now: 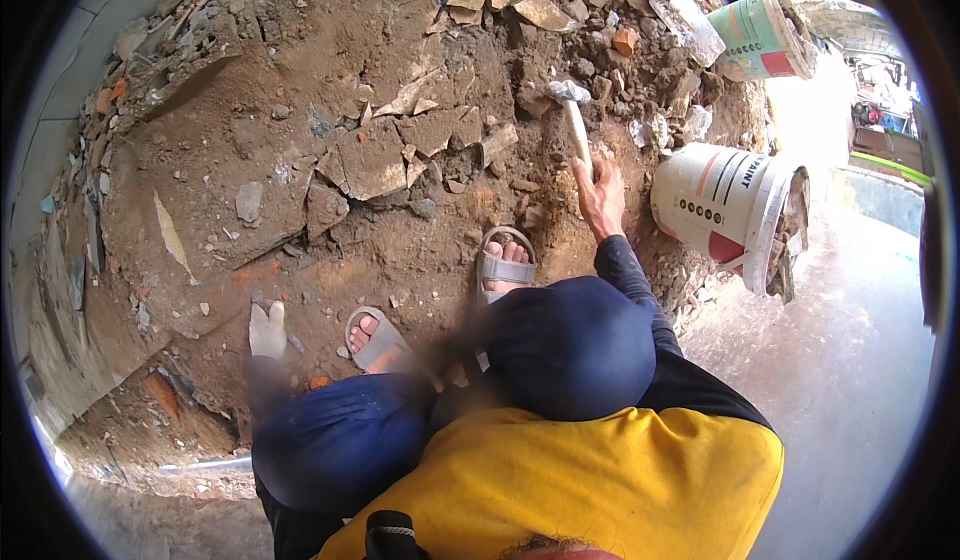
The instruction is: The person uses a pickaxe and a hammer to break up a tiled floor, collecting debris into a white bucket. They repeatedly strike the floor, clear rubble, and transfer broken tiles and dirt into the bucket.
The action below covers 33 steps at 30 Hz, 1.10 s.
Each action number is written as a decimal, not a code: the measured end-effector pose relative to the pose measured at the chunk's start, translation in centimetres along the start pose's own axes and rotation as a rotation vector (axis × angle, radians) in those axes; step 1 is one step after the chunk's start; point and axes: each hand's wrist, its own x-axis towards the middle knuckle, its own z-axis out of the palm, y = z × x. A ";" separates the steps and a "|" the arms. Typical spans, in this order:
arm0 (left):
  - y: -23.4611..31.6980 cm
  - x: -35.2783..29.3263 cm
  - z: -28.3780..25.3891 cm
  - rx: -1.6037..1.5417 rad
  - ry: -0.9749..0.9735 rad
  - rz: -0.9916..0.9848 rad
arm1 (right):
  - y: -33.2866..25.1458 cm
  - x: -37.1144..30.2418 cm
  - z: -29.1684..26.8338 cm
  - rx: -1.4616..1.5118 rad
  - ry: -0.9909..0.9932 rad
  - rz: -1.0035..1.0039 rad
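My right hand [601, 197] is closed around the pale handle of a hammer [577, 128]. The hammer's grey metal head rests on or just over the broken dirt, in front of my right sandal [508, 265]. My left hand [267, 331], in a whitish glove, is low at the left beside my left sandal [380, 341]. Its fingertips point toward the soil and look apart, with nothing visible between them. Cracked slabs [372, 160] of thin mortar or tile lie on the brown dirt [300, 70] ahead of my feet.
A white paint bucket [708, 200] holding rubble lies tilted to my right. Farther off, a green-and-white bucket [750, 38] also lies tipped. Loose stones and a brick piece [625, 41] cover the far right. A smooth grey floor [830, 380] borders the dirt; a wall [50, 150] stands left.
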 end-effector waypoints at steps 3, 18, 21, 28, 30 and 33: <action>-0.5 0.5 -0.2 -0.018 -0.053 -0.057 | -3.5 3.3 2.0 0.170 0.148 -0.255; 3.3 -0.8 0.4 0.262 0.048 -0.170 | -12.2 19.2 13.4 -0.346 -0.361 -0.745; 3.2 -0.8 0.5 0.275 0.079 -0.111 | -12.3 18.1 10.9 0.017 -0.446 -0.553; 0.8 0.0 -0.2 0.101 -0.012 -0.118 | -12.1 11.5 5.0 0.339 -0.249 -0.279; 0.5 0.1 -0.2 0.100 -0.027 -0.077 | -9.7 8.1 4.1 0.255 -0.026 -0.264; 0.7 -0.1 -0.1 0.105 0.012 -0.023 | -4.6 3.6 4.2 0.163 0.081 -0.149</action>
